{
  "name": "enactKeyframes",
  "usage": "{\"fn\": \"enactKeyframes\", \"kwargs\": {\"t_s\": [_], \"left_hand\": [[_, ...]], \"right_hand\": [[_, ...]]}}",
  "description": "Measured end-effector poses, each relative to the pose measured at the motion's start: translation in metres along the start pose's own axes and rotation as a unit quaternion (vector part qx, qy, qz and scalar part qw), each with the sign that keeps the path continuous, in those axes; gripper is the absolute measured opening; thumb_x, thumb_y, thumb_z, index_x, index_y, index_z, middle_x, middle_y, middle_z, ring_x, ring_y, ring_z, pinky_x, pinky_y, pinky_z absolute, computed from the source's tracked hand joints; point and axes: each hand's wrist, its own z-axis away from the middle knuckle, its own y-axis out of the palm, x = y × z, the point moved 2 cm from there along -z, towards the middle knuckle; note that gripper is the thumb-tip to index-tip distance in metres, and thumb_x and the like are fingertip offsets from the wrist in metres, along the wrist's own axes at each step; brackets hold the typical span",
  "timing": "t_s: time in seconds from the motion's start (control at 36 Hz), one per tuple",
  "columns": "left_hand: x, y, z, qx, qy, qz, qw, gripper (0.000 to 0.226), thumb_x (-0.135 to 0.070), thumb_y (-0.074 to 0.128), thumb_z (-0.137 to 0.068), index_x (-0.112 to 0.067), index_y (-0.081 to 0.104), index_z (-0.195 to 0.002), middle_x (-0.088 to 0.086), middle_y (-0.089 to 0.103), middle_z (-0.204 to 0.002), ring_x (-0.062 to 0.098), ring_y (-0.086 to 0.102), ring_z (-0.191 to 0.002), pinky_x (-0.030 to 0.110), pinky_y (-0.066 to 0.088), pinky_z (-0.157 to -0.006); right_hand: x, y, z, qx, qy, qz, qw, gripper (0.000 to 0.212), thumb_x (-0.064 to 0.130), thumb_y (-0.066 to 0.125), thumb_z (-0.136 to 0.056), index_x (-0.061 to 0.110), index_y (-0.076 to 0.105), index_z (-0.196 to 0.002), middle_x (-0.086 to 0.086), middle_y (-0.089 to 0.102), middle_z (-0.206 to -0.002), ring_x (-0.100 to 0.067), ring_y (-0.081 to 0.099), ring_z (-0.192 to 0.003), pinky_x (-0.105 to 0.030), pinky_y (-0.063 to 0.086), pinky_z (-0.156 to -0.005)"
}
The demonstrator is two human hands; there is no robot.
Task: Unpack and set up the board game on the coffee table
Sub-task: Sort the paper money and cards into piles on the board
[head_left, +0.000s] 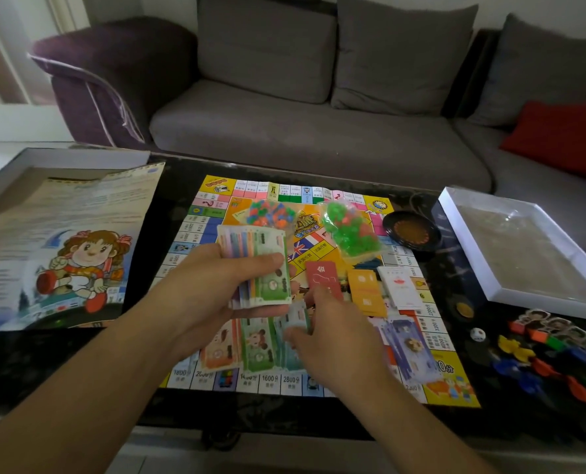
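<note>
Green-topped stack of paper play money (260,268) sits gripped in the left hand (216,289), right over the colourful square game board (209,234) on the dark coffee table (45,364). Right hand (332,340) pinches a pale banknote (298,318) just above the sorted money piles (250,347).

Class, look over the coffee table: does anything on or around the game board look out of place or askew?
Mostly the loose play money on the board's near right corner: its notes lie skewed and fanned, unlike the squared piles beside them. Two sealed bags of pieces still sit on the board's centre, unopened.
</note>
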Motion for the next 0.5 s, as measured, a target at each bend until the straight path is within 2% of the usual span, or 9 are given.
{"fn": "enactKeyframes", "kwargs": {"t_s": [0.06, 0.11, 0.17, 0.19, 0.28, 0.33, 0.39, 0.44, 0.5], "left_hand": [[-0.001, 0.0, 0.0, 0.009, -0.003, 0.014, 1.0, 0.025, -0.006, 0.072, -0.093, -0.007, 0.071, -0.118, 0.016, 0.08, -0.105, 0.033, 0.079, -0.094, 0.051, 0.066, -0.072], [-0.001, 0.0, 0.0, 0.02, -0.002, 0.027, 0.999, 0.026, -0.004, 0.069, -0.094, -0.006, 0.069, -0.12, 0.018, 0.079, -0.107, 0.037, 0.078, -0.097, 0.054, 0.066, -0.073], [-0.001, 0.001, 0.001, 0.03, 0.006, 0.026, 0.999, 0.029, -0.001, 0.068, -0.094, -0.005, 0.068, -0.123, 0.019, 0.079, -0.108, 0.037, 0.078, -0.099, 0.056, 0.065, -0.078], [0.0, 0.001, 0.002, 0.034, 0.013, 0.018, 0.999, 0.03, -0.001, 0.068, -0.093, -0.005, 0.068, -0.123, 0.018, 0.079, -0.109, 0.037, 0.077, -0.1, 0.056, 0.064, -0.083], [0.002, 0.002, 0.003, 0.043, 0.036, -0.007, 0.998, 0.029, 0.001, 0.069, -0.092, -0.006, 0.072, -0.12, 0.015, 0.08, -0.108, 0.034, 0.078, -0.1, 0.05, 0.062, -0.09], [0.004, 0.004, 0.004, 0.054, 0.047, -0.016, 0.997, 0.027, 0.001, 0.069, -0.091, -0.007, 0.074, -0.117, 0.015, 0.08, -0.108, 0.033, 0.078, -0.099, 0.047, 0.064, -0.085], [0.007, 0.007, 0.005, 0.068, 0.06, -0.035, 0.995, 0.027, 0.0, 0.071, -0.09, -0.008, 0.076, -0.115, 0.014, 0.08, -0.108, 0.032, 0.078, -0.1, 0.047, 0.064, -0.085], [0.01, 0.011, 0.006, 0.078, 0.073, -0.062, 0.992, 0.027, -0.002, 0.073, -0.089, -0.009, 0.077, -0.114, 0.012, 0.08, -0.108, 0.031, 0.078, -0.1, 0.049, 0.063, -0.088], [0.012, 0.015, 0.007, 0.088, 0.078, -0.08, 0.99, 0.025, -0.005, 0.075, -0.088, -0.011, 0.079, -0.112, 0.012, 0.08, -0.107, 0.032, 0.078, -0.099, 0.053, 0.062, -0.088]], "right_hand": [[0.0, 0.002, 0.003, -0.016, -0.021, 0.071, 0.997, 0.049, 0.051, 0.072, -0.092, 0.026, 0.048, -0.127, 0.003, 0.064, -0.113, -0.021, 0.067, -0.097, -0.04, 0.058, -0.075], [-0.001, 0.002, 0.005, -0.022, -0.027, 0.092, 0.995, 0.062, 0.055, 0.071, -0.092, 0.023, 0.044, -0.138, 0.003, 0.056, -0.13, -0.021, 0.065, -0.106, -0.038, 0.058, -0.078], [-0.002, -0.001, 0.006, -0.036, -0.024, 0.082, 0.996, 0.062, 0.056, 0.069, -0.092, 0.024, 0.042, -0.138, 0.005, 0.05, -0.131, -0.021, 0.064, -0.106, -0.035, 0.056, -0.075], [-0.003, -0.004, 0.006, -0.043, -0.025, 0.065, 0.997, 0.053, 0.054, 0.067, -0.094, 0.025, 0.045, -0.132, 0.006, 0.051, -0.124, -0.019, 0.064, -0.102, -0.034, 0.055, -0.072], [-0.009, -0.014, 0.001, -0.054, -0.028, -0.115, 0.991, 0.013, 0.038, 0.062, -0.102, 0.025, 0.06, -0.104, 0.006, 0.062, -0.096, -0.016, 0.06, -0.082, -0.04, 0.054, -0.068], [-0.012, -0.021, 0.001, -0.025, -0.006, -0.301, 0.953, 0.017, 0.031, 0.059, -0.106, 0.021, 0.068, -0.095, -0.002, 0.064, -0.08, -0.02, 0.056, -0.067, -0.04, 0.047, -0.059], [-0.012, -0.029, 0.005, 0.012, 0.018, -0.458, 0.889, 0.026, 0.031, 0.056, -0.107, 0.012, 0.071, -0.098, -0.008, 0.057, -0.073, -0.02, 0.048, -0.057, -0.031, 0.037, -0.05], [-0.01, -0.034, 0.008, 0.03, 0.011, -0.533, 0.846, 0.035, 0.041, 0.059, -0.102, 0.01, 0.073, -0.106, -0.015, 0.055, -0.078, -0.024, 0.048, -0.06, -0.029, 0.034, -0.047], [-0.01, -0.037, 0.01, 0.019, -0.009, -0.528, 0.849, 0.04, 0.043, 0.063, -0.097, 0.005, 0.071, -0.106, -0.026, 0.054, -0.08, -0.029, 0.047, -0.065, -0.03, 0.034, -0.046]]}}
